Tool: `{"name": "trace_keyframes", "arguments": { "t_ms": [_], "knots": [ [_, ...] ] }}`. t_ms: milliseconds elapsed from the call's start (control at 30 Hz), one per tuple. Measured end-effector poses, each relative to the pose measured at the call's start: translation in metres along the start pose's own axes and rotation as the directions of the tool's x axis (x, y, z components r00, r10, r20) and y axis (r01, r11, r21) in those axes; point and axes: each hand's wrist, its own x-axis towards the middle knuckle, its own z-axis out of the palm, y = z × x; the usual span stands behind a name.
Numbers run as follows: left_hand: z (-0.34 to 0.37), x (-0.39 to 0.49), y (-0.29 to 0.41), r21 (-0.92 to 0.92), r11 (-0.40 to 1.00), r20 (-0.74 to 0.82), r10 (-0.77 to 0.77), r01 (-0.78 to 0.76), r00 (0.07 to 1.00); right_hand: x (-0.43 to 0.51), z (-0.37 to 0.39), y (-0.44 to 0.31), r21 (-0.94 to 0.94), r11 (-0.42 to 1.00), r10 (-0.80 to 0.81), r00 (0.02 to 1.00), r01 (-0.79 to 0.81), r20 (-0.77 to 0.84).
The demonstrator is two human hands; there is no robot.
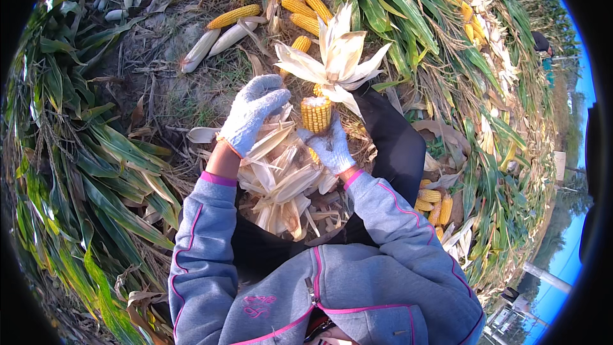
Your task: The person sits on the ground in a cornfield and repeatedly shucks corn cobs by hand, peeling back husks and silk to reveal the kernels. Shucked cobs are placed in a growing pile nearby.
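Note:
White knit gloves cover both hands. My right hand (330, 151) grips a husked ear of yellow corn (316, 116), its pale butt end facing up, with dark silk around the fingers. Left of the ear, my left hand (258, 108) is raised with thumb and fingers apart, holding nothing visible. Just above the ear, a peeled-back pale husk (337, 64) spreads out like a flower by my right knee. A heap of dry husks (282, 182) lies between my legs, below both hands.
Several bare yellow ears (304, 7) lie ahead, near two ears still in pale husk (201, 50). More ears (433, 203) rest beside my right leg. Cut corn stalks (110, 153) bank up on the left, with others (479, 105) on the right. Another person (543, 50) is far right.

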Motion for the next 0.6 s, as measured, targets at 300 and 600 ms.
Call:
{"name": "trace_keyframes", "arguments": {
  "t_ms": [300,600],
  "knots": [
    [-0.007,0.001,0.001,0.053,0.995,0.0,0.089,-0.089,0.996,-0.001,-0.007,0.049,-0.184,0.903,0.363,0.919,-0.388,-0.155],
    [-0.02,0.007,0.006,-0.115,0.988,-0.2,0.08,-0.105,0.977,0.13,0.009,-0.052,0.381,0.907,0.16,0.983,-0.181,0.087]
  ]
}}
